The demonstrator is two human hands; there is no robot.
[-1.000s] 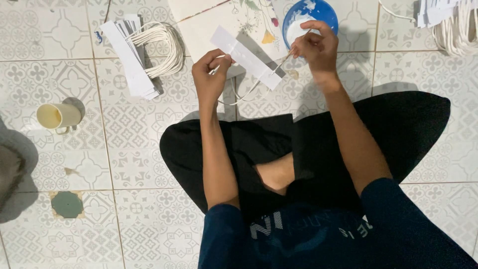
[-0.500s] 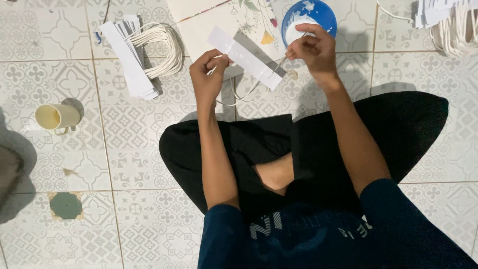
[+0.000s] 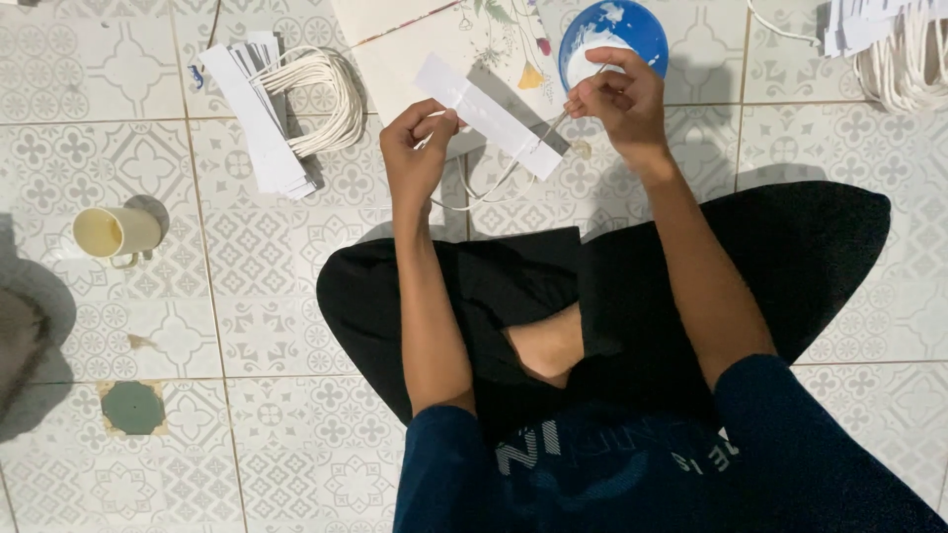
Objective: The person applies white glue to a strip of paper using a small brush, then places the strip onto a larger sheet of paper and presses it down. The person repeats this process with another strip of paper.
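I sit cross-legged on a tiled floor. My left hand (image 3: 417,148) pinches one end of a white paper strip (image 3: 487,114) that slants toward the right, and also touches a thin white cord (image 3: 484,193) looping below it. My right hand (image 3: 619,99) is closed around the other end of the cord or a thin stick near the strip's right end. Just behind my right hand sits a blue bowl (image 3: 612,35) with white paste inside.
A stack of white paper strips (image 3: 255,114) and a bundle of white cords (image 3: 321,94) lie at the upper left. A floral paper sheet (image 3: 434,35) lies ahead. A yellow cup (image 3: 115,233) lies on its side at left. More cords and strips (image 3: 894,44) are upper right.
Both hands have stayed at the strip with only slight finger shifts; the strip keeps its slant.
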